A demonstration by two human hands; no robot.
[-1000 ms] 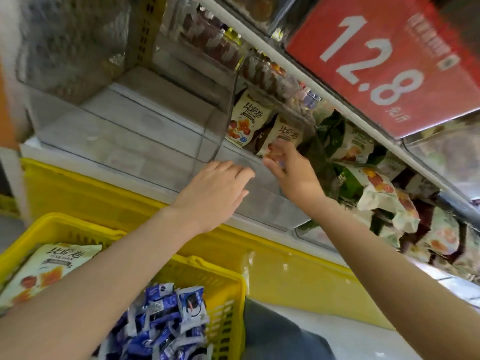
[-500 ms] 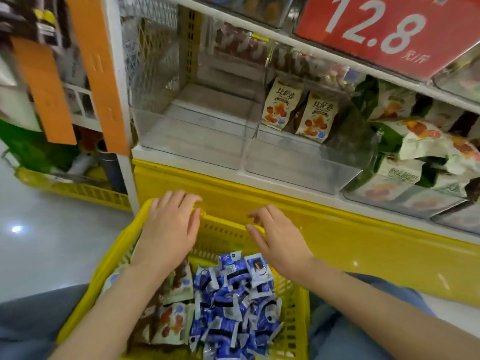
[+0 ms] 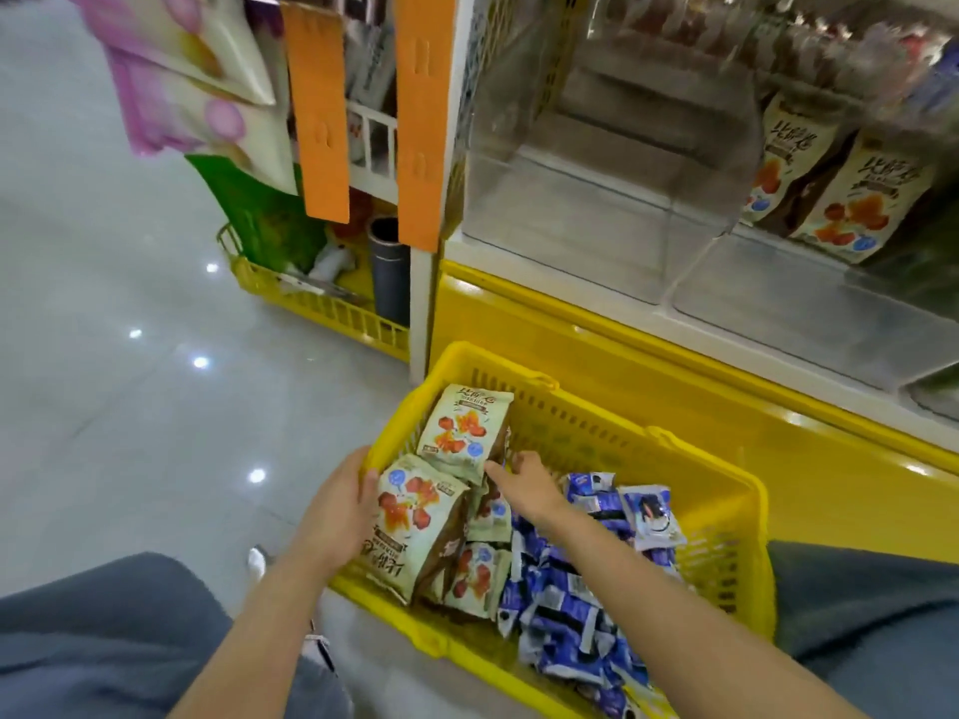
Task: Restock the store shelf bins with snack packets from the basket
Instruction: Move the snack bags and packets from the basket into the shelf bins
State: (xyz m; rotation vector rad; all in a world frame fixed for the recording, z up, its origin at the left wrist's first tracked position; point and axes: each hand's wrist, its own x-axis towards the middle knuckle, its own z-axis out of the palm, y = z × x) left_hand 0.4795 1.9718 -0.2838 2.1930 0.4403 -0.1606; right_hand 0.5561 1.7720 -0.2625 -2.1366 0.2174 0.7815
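Left hand (image 3: pixel 337 511) grips cream packet (image 3: pixel 410 516) at basket (image 3: pixel 597 433) 9 o'clock rim. Right hand (image 3: pixel 526 485) at second packet (image 3: pixel 464 430) edge; grip undeterminable. Blue sachets (image 3: pixel 565 599) crowd 3 o'clock side.

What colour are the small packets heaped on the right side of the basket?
The small packets are mostly blue and white, seen best in the head view.

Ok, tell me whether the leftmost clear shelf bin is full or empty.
Empty. The leftmost clear bin shows only bare floor through its walls; the two cream snack packets stand in the neighbouring bin.
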